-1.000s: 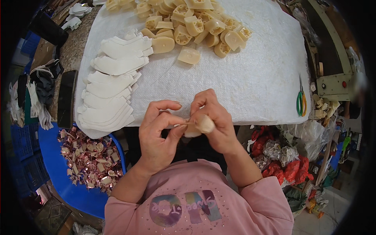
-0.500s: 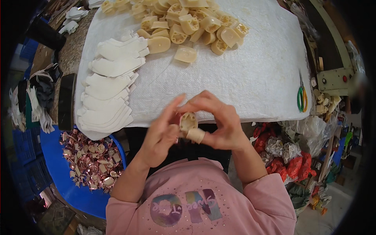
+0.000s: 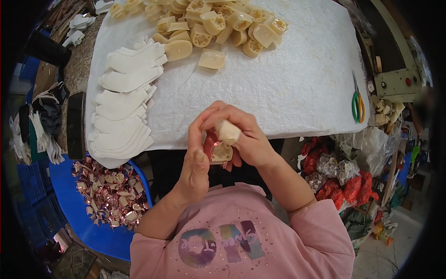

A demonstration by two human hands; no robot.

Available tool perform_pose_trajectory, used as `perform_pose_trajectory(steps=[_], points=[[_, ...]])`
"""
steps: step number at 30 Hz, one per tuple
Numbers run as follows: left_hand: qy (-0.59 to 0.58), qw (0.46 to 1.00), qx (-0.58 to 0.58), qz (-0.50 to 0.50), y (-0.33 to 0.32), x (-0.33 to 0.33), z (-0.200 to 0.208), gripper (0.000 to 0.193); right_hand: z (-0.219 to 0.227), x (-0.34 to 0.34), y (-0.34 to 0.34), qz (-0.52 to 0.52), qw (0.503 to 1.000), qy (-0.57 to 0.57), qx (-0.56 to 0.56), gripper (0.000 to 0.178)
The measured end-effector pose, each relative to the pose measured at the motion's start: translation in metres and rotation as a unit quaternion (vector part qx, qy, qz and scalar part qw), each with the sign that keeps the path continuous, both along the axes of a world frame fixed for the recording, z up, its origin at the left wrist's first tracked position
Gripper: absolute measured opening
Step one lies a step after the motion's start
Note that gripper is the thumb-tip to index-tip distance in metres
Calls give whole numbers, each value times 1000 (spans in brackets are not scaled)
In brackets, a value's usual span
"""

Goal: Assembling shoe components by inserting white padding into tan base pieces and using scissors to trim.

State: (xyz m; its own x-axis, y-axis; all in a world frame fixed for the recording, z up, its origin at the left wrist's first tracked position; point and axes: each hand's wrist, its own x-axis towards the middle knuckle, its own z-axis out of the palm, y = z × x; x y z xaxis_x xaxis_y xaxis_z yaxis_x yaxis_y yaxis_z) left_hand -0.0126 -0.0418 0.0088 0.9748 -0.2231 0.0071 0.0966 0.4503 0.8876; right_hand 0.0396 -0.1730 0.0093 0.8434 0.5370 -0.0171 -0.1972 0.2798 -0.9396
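Observation:
A beige shoe heel (image 3: 223, 151) with a hollowed face and a shiny pink-red covering on its side is held in front of my chest, just past the table's near edge. My left hand (image 3: 197, 162) is closed along its left side, fingers curled over the far side. Pressing on it from the right and above is my right hand (image 3: 248, 135). A tan wrap (image 3: 228, 132) covers the right thumb. Most of the heel's far side is hidden by the fingers. Stacks of curved white cut pieces (image 3: 123, 102) lie on the table's left.
A pile of bare beige heels (image 3: 213, 23) covers the back of the white-sheeted table (image 3: 278, 93). Scissors (image 3: 357, 107) lie at its right edge, a dark phone (image 3: 76, 125) at left. A blue basin (image 3: 93, 237) holds pink metallic heels (image 3: 111, 190). Plastic bags (image 3: 344, 176) sit at right.
The heel has turned and dropped slightly nearer to me, showing more of its pink-red side. My right thumb has moved up over it, and the fingers of both hands have closed together.

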Motion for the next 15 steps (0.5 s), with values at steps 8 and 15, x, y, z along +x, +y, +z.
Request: perform_pose_trajectory(steps=[8,15], points=[[-106,987,107,48,-3,-4,-3,63,-11,-23,3,16,1000,8,1,19],[-56,976,125,170,-3,4,-1,48,-27,-37,25,-94,987,-125,47,39]])
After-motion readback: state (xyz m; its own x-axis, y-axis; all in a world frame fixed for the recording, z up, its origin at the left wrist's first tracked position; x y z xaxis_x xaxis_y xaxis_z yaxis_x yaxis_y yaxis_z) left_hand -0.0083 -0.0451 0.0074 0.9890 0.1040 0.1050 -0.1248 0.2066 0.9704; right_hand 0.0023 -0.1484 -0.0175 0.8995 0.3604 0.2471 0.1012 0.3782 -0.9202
